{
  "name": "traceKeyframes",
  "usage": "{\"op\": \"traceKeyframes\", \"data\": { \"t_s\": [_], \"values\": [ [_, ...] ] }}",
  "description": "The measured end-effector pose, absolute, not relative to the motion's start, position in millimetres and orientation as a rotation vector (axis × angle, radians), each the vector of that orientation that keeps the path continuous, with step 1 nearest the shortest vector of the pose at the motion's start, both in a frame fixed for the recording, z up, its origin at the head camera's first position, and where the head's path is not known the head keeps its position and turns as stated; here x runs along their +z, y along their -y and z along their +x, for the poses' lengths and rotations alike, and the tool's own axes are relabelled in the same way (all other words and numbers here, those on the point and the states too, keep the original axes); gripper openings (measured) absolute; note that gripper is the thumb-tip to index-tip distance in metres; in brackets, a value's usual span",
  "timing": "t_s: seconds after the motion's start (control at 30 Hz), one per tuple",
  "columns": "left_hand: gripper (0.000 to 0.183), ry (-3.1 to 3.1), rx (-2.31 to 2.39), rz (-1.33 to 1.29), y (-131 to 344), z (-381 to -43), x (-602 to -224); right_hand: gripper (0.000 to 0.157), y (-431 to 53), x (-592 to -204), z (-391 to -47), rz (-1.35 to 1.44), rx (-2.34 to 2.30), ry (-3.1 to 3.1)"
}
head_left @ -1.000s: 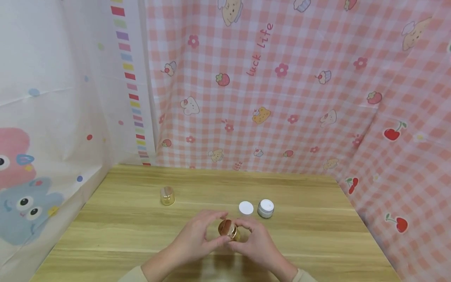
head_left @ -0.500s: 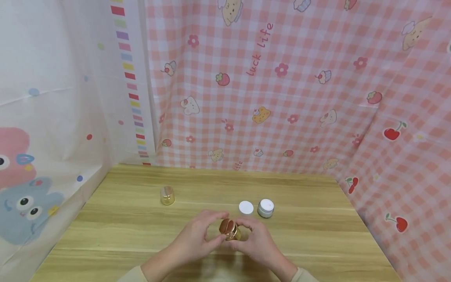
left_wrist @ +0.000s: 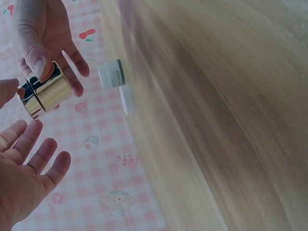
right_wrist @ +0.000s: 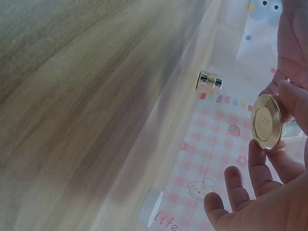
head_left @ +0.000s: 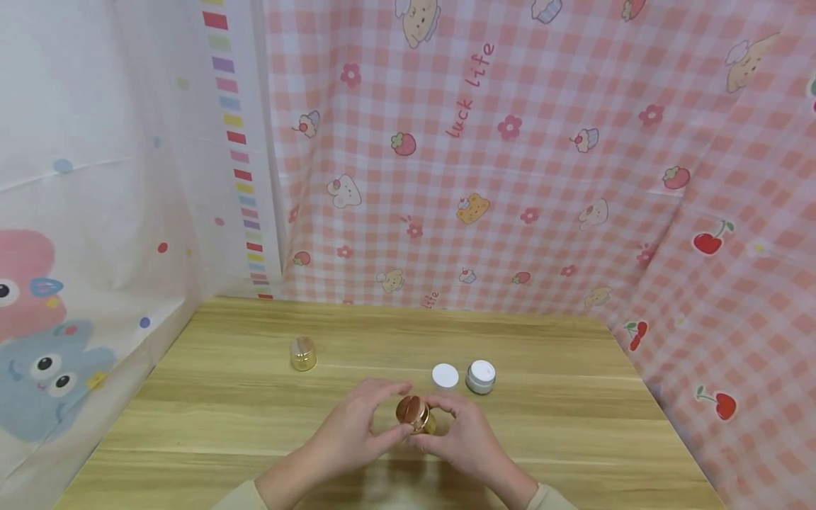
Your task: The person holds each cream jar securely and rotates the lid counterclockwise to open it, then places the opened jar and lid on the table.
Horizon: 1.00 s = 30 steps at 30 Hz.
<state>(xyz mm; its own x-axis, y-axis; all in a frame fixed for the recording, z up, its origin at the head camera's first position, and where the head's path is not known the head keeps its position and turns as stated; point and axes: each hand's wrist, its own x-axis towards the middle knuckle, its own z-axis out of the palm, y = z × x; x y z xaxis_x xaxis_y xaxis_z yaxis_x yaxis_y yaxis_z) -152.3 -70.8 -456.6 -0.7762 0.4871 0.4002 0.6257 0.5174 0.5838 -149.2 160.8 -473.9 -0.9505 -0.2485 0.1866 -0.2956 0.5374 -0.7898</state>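
A small shiny gold cosmetic jar (head_left: 414, 414) is held between both hands above the table, tilted on its side. My left hand (head_left: 353, 432) has its thumb and forefinger at the lid end. In the left wrist view, the left thumb and fingertips meet the lid's rim around the jar (left_wrist: 53, 89), other fingers spread. The right hand (head_left: 468, 439) grips the jar's body between thumb and fingers. Its round base with embossed lettering faces the right wrist camera, on the gold jar (right_wrist: 267, 122).
On the wooden table (head_left: 223, 411) stands another gold-coloured lidded jar (head_left: 302, 354), back left. Beyond the hands, a white disc-shaped lid (head_left: 445, 376) lies beside an uncovered jar of white cream (head_left: 481, 377). A pink checked cloth (head_left: 484, 177) hangs behind the table.
The gold jar has shifted very slightly to the right and the reflections on its lid have changed. My left thumb has moved a little at the lid's edge. The things on the table have stayed put.
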Motion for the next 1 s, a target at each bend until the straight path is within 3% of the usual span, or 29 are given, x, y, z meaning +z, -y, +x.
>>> {"op": "traceKeyframes", "data": {
  "t_s": [1.0],
  "values": [
    [0.057,2.588,-1.132,-0.985,66.5,-154.4,-460.2,0.04,-165.7,-475.3,-148.9,0.519,1.41,2.696]
  ]
}}
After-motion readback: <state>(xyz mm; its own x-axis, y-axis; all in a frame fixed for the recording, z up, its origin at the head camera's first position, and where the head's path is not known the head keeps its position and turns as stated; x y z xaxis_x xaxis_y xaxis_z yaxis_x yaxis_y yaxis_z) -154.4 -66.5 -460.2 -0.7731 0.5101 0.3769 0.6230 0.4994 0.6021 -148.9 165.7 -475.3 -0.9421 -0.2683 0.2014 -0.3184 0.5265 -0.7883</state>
